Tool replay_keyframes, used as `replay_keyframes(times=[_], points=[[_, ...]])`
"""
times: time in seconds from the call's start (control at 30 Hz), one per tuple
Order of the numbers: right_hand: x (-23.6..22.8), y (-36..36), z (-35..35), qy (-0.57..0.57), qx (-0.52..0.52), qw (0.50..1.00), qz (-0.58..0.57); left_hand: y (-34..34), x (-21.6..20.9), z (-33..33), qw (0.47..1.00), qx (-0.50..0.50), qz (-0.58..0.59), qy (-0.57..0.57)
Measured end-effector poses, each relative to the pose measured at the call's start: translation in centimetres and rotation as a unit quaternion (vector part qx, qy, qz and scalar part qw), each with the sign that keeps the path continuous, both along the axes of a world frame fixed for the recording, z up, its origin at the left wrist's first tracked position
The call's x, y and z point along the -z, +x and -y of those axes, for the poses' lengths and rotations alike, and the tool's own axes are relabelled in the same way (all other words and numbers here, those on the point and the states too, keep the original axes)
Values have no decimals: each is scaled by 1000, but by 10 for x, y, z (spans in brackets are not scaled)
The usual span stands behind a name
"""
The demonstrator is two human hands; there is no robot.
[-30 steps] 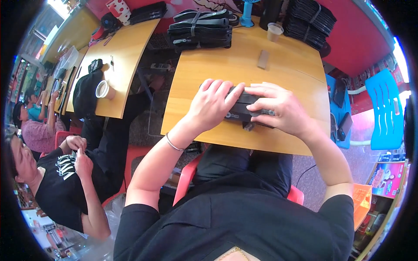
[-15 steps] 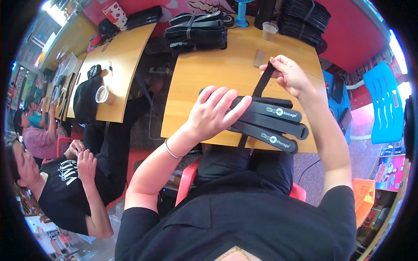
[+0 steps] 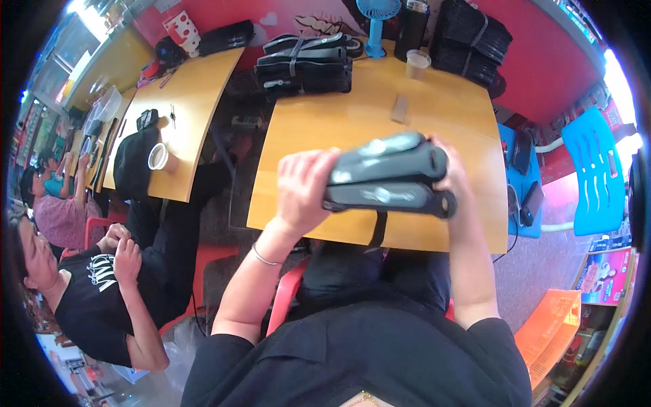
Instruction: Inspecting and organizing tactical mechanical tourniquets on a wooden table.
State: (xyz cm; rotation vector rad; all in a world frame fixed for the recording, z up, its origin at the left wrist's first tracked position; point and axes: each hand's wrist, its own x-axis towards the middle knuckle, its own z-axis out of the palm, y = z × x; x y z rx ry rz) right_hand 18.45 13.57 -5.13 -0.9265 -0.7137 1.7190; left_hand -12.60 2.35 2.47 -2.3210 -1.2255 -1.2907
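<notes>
A bundle of several flat black straps (image 3: pixel 386 169) with rounded, holed ends and pale printing is held above the near part of the table, blurred by motion. My left hand (image 3: pixel 305 186) grips its left end, fingers closed over the far side. Behind the right end, my right hand (image 3: pixel 453 166) is closed on the bundle, its fingers mostly hidden. A narrow black band (image 3: pixel 380 230) hangs below the bundle over the table's front edge. I cannot see whether this band goes all the way around the straps.
On the wooden table (image 3: pixel 298 149) lie a small flat grey-brown piece (image 3: pixel 400 108) and a banded strap stack (image 3: pixel 305 64). A plastic cup (image 3: pixel 418 62), blue fan (image 3: pixel 375 30), black bottle (image 3: pixel 411 30) and another strap pile (image 3: pixel 471 44) stand behind. A co-worker (image 3: pixel 102 292) sits at left.
The bundle has been lifted off the table and its straps drawn together. My right hand has come down from the raised band end to the bundle's right end.
</notes>
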Motion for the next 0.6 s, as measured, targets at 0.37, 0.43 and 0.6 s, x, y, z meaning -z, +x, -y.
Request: replay_keyframes(times=[0.37,0.43,0.6], points=[[-22,35,41,27,129,990,-52,-53,32,-2,978,-156,75,-121],[-41,34,52,34,149,988,-28,-46,27,-7,971,-170,65,-156],[-85,30,76,108,158,981,38,-29,20,-22,965,-166,22,-201]])
